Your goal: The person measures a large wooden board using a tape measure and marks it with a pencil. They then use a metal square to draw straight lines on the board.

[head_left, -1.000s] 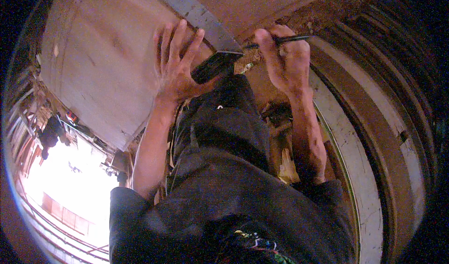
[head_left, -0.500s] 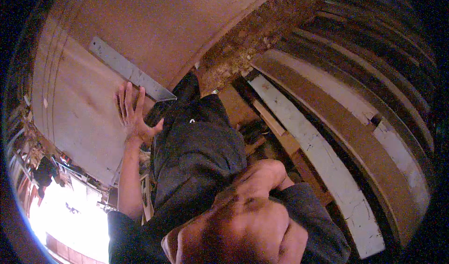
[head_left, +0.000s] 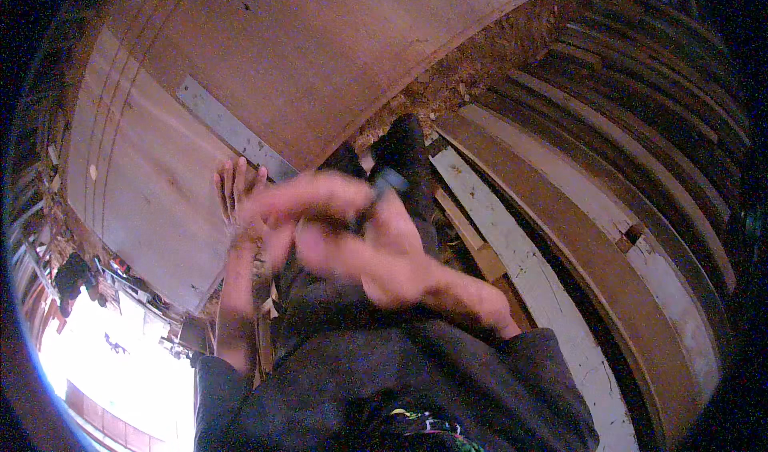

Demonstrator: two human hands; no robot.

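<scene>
My left hand [head_left: 237,186] rests beside a flat grey metal strip [head_left: 224,120] on the wooden board [head_left: 144,172]. Its fingers point away from me, outstretched, and the fingertips come up to the strip's edge. My right hand [head_left: 360,236] is smeared by motion. It crosses in front of my lap toward the left wrist and covers part of the left hand. Whether its blurred fingers hold anything cannot be made out. A small blue-grey blurred patch shows by it. The strip's near end is partly hidden behind the right hand.
Long planks [head_left: 544,188] lie side by side along the right, among them a pale whitish one [head_left: 520,252]. Wood chips and dust [head_left: 480,64] cover the ground beyond the board's edge. Bright light enters at lower left, near a dark bundle [head_left: 76,280].
My right hand has swung forward and left, from close below the camera to over the left wrist. The left hand stays by the strip. The view has shifted slightly.
</scene>
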